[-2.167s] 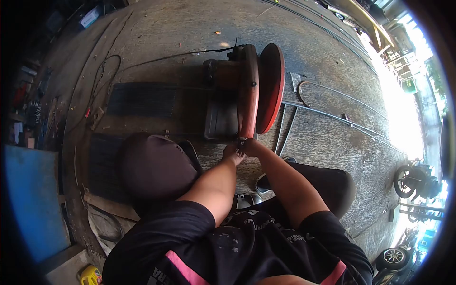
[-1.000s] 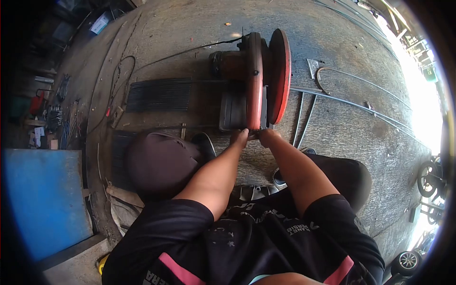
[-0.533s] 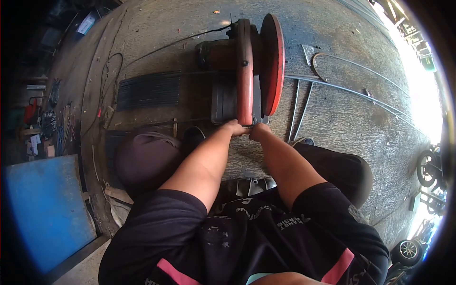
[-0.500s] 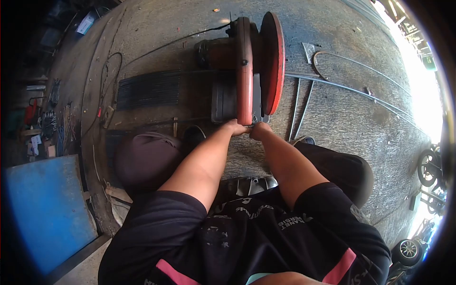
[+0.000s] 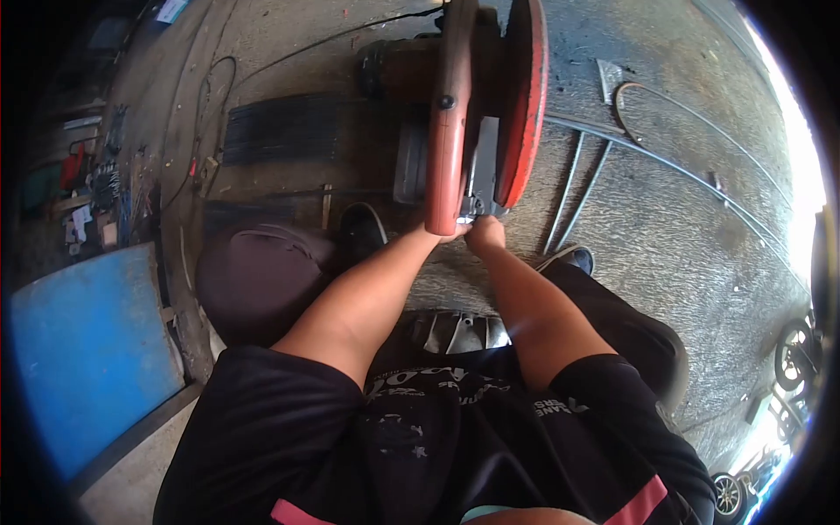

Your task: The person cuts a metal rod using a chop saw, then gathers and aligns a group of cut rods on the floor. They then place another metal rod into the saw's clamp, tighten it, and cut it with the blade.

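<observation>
In front of me stands a cut-off saw (image 5: 453, 114) with a long red handle and a round red blade guard (image 5: 529, 114). Its grey base shows partly beneath the handle. My left hand (image 5: 429, 242) is at the handle's near end, by the front of the saw; the handle covers most of its fingers. My right hand (image 5: 486, 233) is closed with curled fingers against the small metal parts at the saw's front, just right of the left hand. What it grips is hidden.
A bundle of thin dark rods (image 5: 280, 129) lies left of the saw. Metal bars (image 5: 674, 175) and a curved rod (image 5: 623, 101) lie to the right. My shoes are on either side. A blue panel (image 5: 87, 341) is at lower left, and wheels (image 5: 792, 354) stand far right.
The saw appears larger and higher in view, and its handle covers more of my left hand. Both hands stay at the saw's front. The whole view has shifted slightly.
</observation>
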Motion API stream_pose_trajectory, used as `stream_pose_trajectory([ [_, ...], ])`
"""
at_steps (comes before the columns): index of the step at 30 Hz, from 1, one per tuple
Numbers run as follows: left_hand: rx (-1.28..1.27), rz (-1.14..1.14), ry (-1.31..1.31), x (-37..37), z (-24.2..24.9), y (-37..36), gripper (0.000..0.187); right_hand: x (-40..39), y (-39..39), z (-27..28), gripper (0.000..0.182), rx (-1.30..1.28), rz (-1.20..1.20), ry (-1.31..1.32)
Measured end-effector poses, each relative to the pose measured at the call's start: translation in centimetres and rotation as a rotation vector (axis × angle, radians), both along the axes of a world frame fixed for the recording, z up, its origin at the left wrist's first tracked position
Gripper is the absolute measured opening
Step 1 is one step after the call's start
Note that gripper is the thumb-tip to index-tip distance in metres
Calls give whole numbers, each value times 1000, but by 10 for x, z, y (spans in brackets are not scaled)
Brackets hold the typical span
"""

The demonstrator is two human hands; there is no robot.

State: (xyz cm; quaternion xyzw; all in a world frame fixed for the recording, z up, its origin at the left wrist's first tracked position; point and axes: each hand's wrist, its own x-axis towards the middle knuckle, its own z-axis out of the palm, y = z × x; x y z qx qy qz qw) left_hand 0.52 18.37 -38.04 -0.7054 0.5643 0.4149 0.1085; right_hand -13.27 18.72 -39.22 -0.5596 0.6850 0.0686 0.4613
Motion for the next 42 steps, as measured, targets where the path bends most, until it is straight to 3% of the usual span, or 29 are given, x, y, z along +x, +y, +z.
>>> stream_pose_trajectory([
  [8,-146,-61,-172,0,-20,5,73,0,1,-1,34,-90,-55,-27],
  [10,51,-19,-78,1,-32,-5,74,-1,-3,3,35,-8,65,16],
  [12,-13,21,-21,0,-17,-2,72,-5,-9,-18,37,-61,158,85],
  [14,-76,69,46,1,15,-6,69,-13,-17,-22,42,200,335,65],
  [16,336,161,179,3,62,-10,67,-22,-19,0,44,195,473,163],
  [17,317,356,308,4,58,-5,59,-28,-15,14,45,217,410,164],
  [21,146,462,390,19,70,-2,43,-39,-29,57,46,301,324,113],
  [22,137,449,404,22,55,-4,43,-42,-33,64,46,328,311,61],
  [23,-50,605,236,24,25,-8,41,-29,-32,132,45,341,277,165],
  [24,-240,757,65,24,12,-16,39,-29,-36,148,45,324,263,173],
  [25,-252,743,78,22,17,-23,39,-30,-40,158,43,303,312,139],
  [27,-476,1291,269,16,34,-36,36,-25,-46,184,37,229,430,61],
  [28,-480,1281,281,12,41,-41,36,-21,-49,190,37,219,418,66],
  [30,-510,1102,554,-1,88,-45,35,-13,-55,197,29,-17,406,-140],
  [32,-613,1096,603,-15,130,-42,36,-6,-60,203,22,-112,455,-26],
  [34,-714,1087,644,-14,155,-43,37,-5,-57,218,19,-301,682,170],
  [36,-997,826,451,-10,169,-44,43,-3,-64,258,19,-214,668,163],
  [37,-1000,822,452,-12,175,-48,43,-3,-70,278,19,-117,656,158],
  [39,-1087,798,803,-19,193,-53,49,-12,-82,299,27,-486,504,341],
  [40,-1086,794,802,-23,204,-49,49,-15,-83,303,27,-485,500,339],
  [42,-608,819,887,-27,246,-33,50,-20,-84,306,53,-931,-112,211],
])
